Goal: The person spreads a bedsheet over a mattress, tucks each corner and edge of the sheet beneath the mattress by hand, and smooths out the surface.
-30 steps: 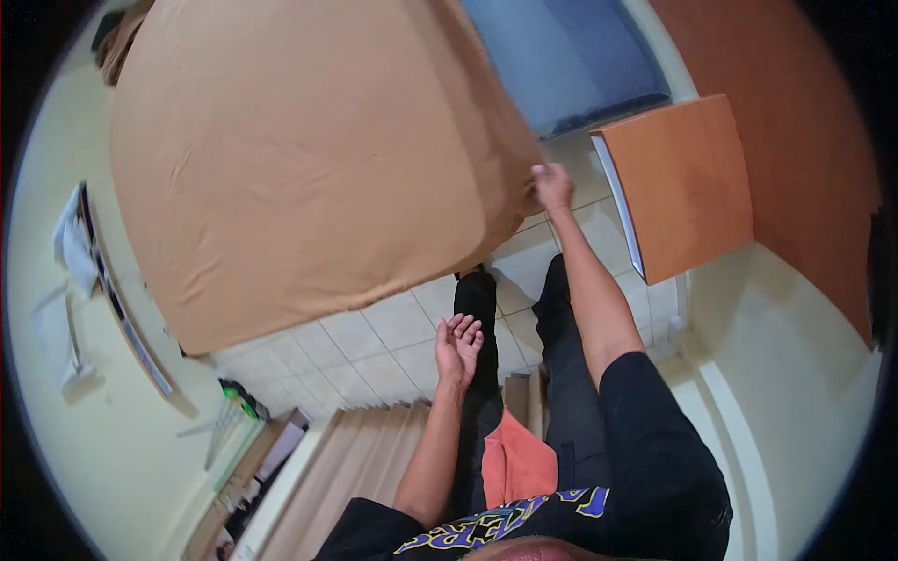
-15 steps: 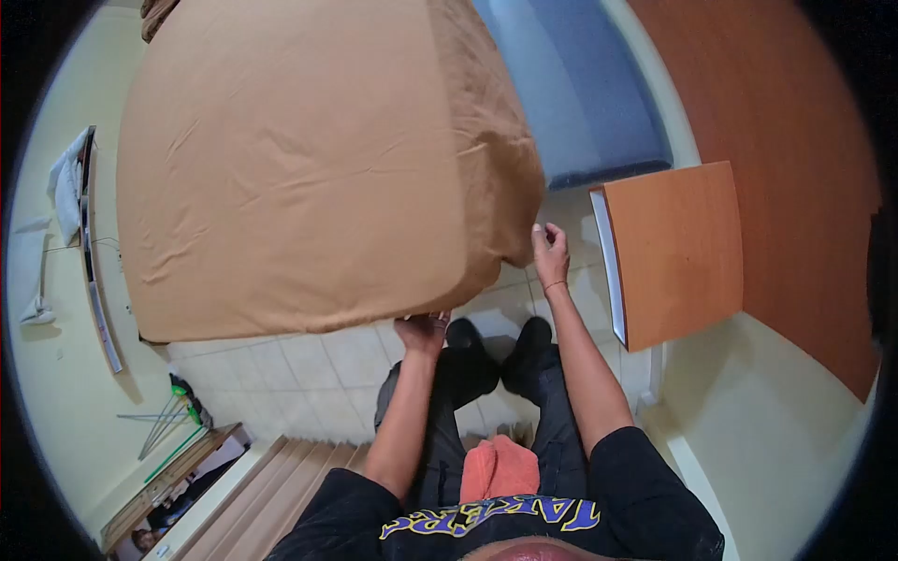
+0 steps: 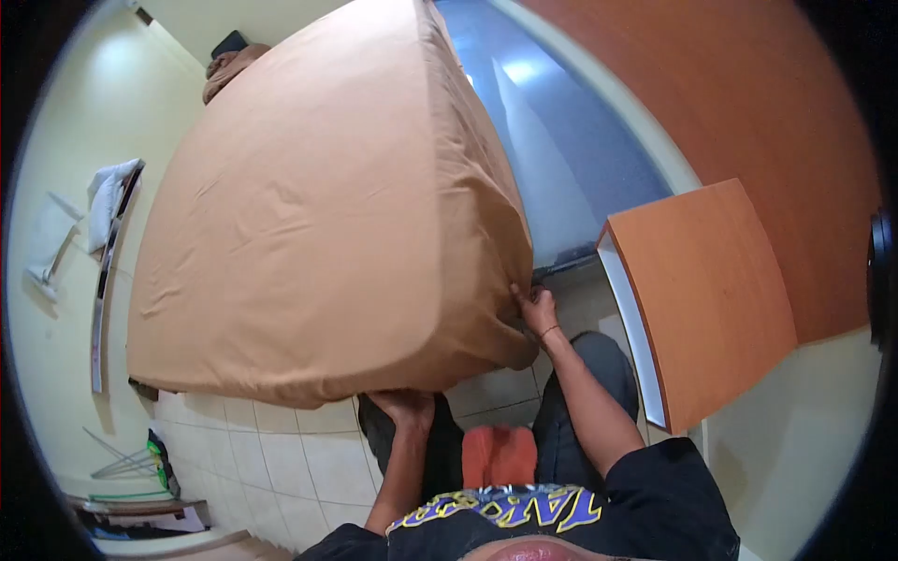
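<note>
A brown bed sheet point(image 3: 309, 234) covers the mattress, its top smooth with a few creases and its side hanging in folds at the near right corner. My right hand point(image 3: 540, 312) is at that corner, with its fingers curled and its thumb against the hanging cloth, pinching it. My left hand point(image 3: 404, 409) reaches under the near edge of the mattress. The sheet and mattress hide its fingers, so their grip does not show.
A wooden cabinet point(image 3: 702, 290) with a white side stands close to my right arm. Beyond the bed's right side is a blue, glossy surface point(image 3: 580, 159). A wall shelf point(image 3: 112, 262) holds white items at left. A red-orange cloth point(image 3: 499, 456) hangs at my waist.
My right hand has moved from beside the bed corner onto the hanging sheet. My left hand has slid further under the edge. I have crouched lower, and the view has tilted up.
</note>
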`<state>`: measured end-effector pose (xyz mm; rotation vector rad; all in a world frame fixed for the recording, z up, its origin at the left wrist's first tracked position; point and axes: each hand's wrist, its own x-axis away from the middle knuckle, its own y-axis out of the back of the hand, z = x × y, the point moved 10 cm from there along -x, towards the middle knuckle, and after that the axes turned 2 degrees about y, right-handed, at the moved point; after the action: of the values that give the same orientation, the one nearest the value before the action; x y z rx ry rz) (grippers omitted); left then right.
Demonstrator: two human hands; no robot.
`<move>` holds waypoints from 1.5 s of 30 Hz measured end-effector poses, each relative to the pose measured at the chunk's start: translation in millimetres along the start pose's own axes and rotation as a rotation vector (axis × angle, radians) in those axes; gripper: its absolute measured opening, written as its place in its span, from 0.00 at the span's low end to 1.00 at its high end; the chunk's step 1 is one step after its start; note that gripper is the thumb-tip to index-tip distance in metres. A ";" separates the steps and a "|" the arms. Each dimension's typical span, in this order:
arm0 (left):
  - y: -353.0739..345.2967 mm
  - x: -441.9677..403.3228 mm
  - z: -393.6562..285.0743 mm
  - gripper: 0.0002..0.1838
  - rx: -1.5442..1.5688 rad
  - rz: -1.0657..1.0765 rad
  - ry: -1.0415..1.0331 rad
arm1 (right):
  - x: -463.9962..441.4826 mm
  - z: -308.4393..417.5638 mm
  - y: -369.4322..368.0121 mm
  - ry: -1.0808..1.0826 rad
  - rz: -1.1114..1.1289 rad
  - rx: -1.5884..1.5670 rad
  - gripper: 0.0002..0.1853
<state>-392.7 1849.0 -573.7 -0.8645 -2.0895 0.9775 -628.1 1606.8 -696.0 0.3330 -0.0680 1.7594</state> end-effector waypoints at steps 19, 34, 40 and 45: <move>-1.6 35.6 -16.0 0.46 -0.121 -0.048 0.301 | 47.4 15.4 102.1 0.092 -0.507 0.437 0.21; -220.1 108.0 -110.7 0.20 -1.918 0.417 -1.121 | 77.7 69.6 138.3 0.387 -0.563 0.443 0.11; -231.3 107.6 -104.1 0.08 -1.839 0.401 -1.181 | 49.7 32.6 146.7 0.377 -0.556 0.652 0.09; -223.0 97.5 -105.9 0.04 -1.607 0.449 -1.121 | 58.6 51.8 135.1 0.351 -0.495 0.465 0.08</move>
<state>-427.2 1853.3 -310.6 -1.8040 -3.7160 -0.5793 -759.4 1621.3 -612.9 0.3346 0.6331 1.3001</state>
